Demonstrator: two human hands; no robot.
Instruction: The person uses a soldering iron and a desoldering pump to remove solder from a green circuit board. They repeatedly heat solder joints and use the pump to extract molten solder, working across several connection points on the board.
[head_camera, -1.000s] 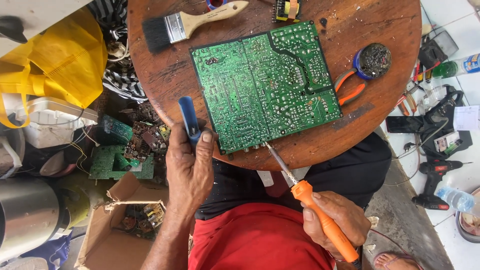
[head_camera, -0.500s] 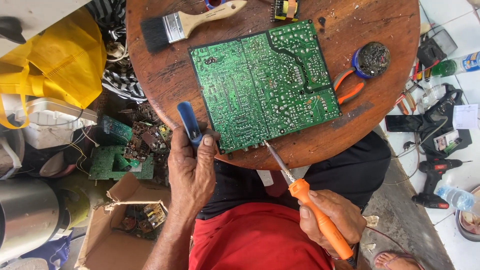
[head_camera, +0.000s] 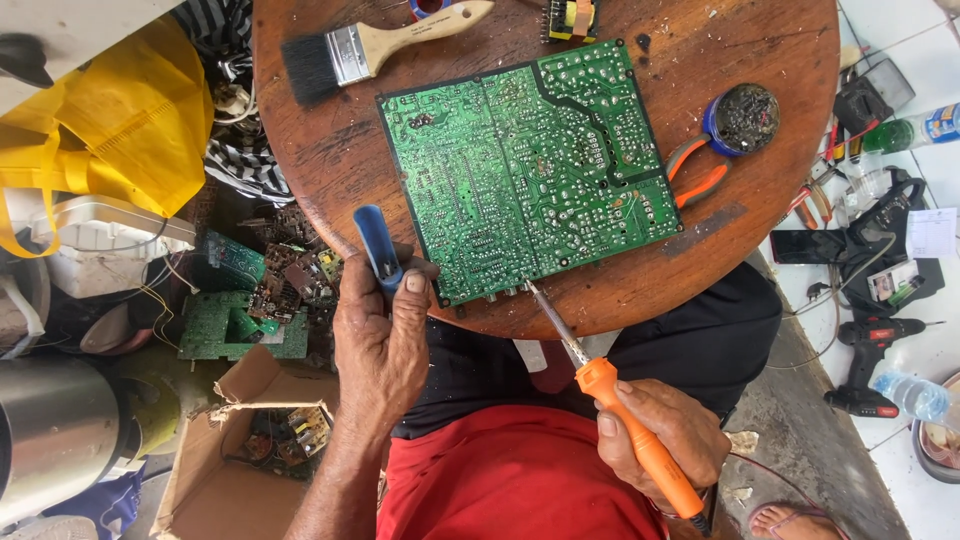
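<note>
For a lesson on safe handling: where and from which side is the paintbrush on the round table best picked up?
Take the paintbrush by its pale wooden handle, from the table's far right side. The handle points that way, lies flat and uncovered, while the black bristles face left.

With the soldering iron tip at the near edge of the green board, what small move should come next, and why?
Probably bring the blue tool in the left hand toward the tip of the orange soldering iron, held by the right hand. The tip already meets the circuit board, while the tool waits beside it.
</note>
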